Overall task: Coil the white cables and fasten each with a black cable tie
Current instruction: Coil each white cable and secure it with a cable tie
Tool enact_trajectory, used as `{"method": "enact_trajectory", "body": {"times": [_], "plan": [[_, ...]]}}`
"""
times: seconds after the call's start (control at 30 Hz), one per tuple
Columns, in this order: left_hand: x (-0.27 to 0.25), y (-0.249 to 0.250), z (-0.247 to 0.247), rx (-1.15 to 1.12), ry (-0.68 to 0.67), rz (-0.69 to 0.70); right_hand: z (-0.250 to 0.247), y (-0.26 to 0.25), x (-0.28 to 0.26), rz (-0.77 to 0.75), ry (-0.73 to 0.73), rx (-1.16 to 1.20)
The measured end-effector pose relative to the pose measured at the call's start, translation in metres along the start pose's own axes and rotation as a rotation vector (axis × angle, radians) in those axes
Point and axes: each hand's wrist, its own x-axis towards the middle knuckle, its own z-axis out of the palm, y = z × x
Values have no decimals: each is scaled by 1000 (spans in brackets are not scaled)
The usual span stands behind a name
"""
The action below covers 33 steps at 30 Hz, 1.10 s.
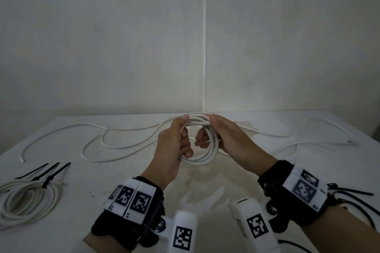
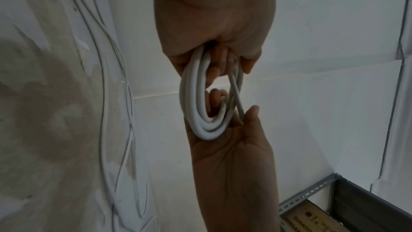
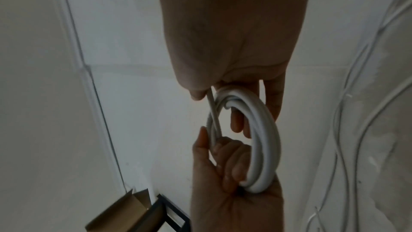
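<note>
I hold a small coil of white cable (image 1: pixel 207 156) above the middle of the table, between both hands. My left hand (image 1: pixel 182 141) grips the coil's left side, fingers curled through the loop and thumb on top. My right hand (image 1: pixel 209 131) grips its right side the same way. In the left wrist view my left hand (image 2: pixel 214 45) closes on the coil (image 2: pixel 196 112), with the right palm (image 2: pixel 234 147) facing it. In the right wrist view my right hand (image 3: pixel 240 77) holds the coil (image 3: pixel 265 138), and a thin cable end (image 3: pixel 214 117) runs between both thumbs.
Loose white cables (image 1: pixel 102 144) snake across the far part of the table (image 1: pixel 82 232), left and right (image 1: pixel 308 129). A finished coil (image 1: pixel 26 201) lies at front left with black cable ties (image 1: pixel 51 172) at its far edge. More black ties (image 1: pixel 353 193) lie at the right.
</note>
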Motion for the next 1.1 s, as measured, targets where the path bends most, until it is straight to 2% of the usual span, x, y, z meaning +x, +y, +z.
{"method": "enact_trajectory", "body": {"times": [0.1,0.17,0.33,0.43,0.53,0.63,0.83,1.0,1.1], "plan": [[4,1,-1,18,-10,17,0,-3,1,9,3,67],[8,0,-2,22,-53,12,0,-3,2,-24,23,30],[15,-3,-14,60,-272,-134,-5,2,-1,-76,24,-200],[16,-4,-12,51,-327,-193,-8,8,-3,-114,38,-359],[13,-11,-1,-3,-274,-194,-10,13,-3,-131,64,-407],[9,-17,10,65,-176,-132,-12,18,-4,-134,74,-395],[17,-20,25,71,-32,-43,-25,21,-6,2,59,19],[27,-33,29,103,-11,-41,-37,34,-3,28,18,1],[35,-44,30,156,-76,-54,-45,49,-3,21,52,8]]}}
